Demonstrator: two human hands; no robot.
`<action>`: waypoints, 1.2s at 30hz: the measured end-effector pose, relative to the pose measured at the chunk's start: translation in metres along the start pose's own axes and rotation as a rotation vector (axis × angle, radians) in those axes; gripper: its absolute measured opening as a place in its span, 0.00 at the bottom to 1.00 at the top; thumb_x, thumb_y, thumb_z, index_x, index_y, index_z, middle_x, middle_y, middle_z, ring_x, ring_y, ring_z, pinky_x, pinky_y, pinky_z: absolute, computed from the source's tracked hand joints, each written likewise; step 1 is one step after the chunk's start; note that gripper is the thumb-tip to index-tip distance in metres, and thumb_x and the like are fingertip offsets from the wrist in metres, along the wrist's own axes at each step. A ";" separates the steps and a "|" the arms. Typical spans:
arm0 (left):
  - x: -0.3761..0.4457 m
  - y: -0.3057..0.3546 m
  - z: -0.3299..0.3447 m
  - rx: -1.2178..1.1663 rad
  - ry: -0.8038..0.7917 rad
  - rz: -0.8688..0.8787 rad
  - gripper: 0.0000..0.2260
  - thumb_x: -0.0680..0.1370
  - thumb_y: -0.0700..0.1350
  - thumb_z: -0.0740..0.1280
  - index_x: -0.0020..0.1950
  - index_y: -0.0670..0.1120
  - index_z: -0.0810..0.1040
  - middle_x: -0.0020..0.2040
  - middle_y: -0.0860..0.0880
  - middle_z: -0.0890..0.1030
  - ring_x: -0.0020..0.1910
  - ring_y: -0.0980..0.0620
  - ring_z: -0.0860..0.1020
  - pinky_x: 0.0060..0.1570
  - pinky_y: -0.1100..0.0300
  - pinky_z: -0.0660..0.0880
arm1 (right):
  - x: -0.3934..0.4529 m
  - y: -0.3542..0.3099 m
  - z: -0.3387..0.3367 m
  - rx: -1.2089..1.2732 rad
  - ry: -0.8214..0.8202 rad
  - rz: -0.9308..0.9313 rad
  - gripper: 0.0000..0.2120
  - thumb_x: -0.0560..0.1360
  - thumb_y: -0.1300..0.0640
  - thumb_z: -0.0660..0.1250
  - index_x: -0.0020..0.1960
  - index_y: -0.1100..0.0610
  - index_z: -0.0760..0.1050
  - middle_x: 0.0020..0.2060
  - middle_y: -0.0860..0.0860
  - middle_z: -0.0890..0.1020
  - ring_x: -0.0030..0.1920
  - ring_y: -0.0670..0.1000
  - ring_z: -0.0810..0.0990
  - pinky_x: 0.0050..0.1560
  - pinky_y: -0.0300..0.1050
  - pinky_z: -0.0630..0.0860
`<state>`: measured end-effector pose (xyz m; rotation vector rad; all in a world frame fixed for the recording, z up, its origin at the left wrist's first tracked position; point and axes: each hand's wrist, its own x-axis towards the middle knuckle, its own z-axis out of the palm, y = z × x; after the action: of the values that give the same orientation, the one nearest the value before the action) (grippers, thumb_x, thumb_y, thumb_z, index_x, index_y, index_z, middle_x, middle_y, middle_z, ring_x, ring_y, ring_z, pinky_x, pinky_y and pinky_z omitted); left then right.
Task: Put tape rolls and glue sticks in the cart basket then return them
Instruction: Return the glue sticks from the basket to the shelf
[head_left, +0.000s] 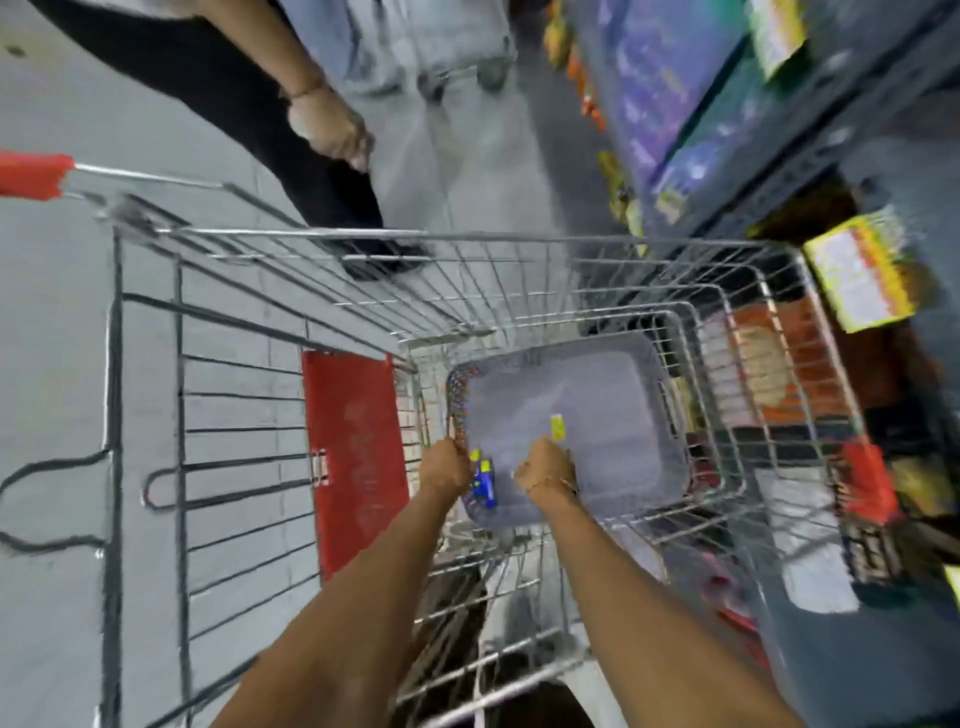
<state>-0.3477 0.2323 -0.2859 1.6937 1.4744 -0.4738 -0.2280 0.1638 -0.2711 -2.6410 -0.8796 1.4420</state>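
A grey plastic basket (613, 374) lies at the bottom of a wire shopping cart (467, 239). Both my arms reach down into the cart. My left hand (444, 465) is at the basket's left rim, right beside blue and yellow glue sticks (484, 480) that lie inside the basket's near left corner. My right hand (545, 465) is lower in the basket with its fingers curled; a small yellow item (557, 427) shows just past its fingertips. The view is blurred, so I cannot tell what either hand grips. No tape rolls are visible.
The cart's red child-seat flap (353, 457) and red handle end (34, 174) are on the left. Another person stands past the cart, a hand (330, 130) hanging near a dark trouser leg. Shelves of packaged goods (857, 270) run along the right.
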 end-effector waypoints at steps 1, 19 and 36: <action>0.009 -0.003 0.012 0.048 -0.053 0.014 0.11 0.76 0.39 0.64 0.55 0.36 0.80 0.56 0.35 0.81 0.58 0.38 0.78 0.56 0.51 0.73 | 0.010 0.004 0.014 -0.030 0.005 0.051 0.13 0.77 0.62 0.62 0.60 0.65 0.74 0.60 0.64 0.79 0.61 0.63 0.77 0.59 0.52 0.74; 0.062 0.016 0.069 -0.091 -0.167 -0.004 0.12 0.74 0.41 0.70 0.55 0.38 0.78 0.56 0.38 0.82 0.57 0.41 0.79 0.51 0.56 0.71 | 0.071 0.032 0.059 0.074 0.015 0.113 0.14 0.70 0.55 0.71 0.51 0.65 0.81 0.51 0.65 0.83 0.54 0.62 0.82 0.52 0.51 0.78; -0.161 0.234 0.039 -0.637 -0.250 0.905 0.10 0.71 0.36 0.74 0.51 0.41 0.81 0.39 0.47 0.83 0.36 0.58 0.80 0.42 0.63 0.78 | -0.174 0.151 -0.137 0.718 1.103 0.000 0.05 0.71 0.60 0.72 0.46 0.60 0.80 0.35 0.52 0.83 0.34 0.47 0.81 0.40 0.30 0.76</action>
<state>-0.1573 0.1058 -0.1124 1.4975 0.4765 0.2548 -0.1236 -0.0116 -0.0974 -2.2512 -0.1675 0.0648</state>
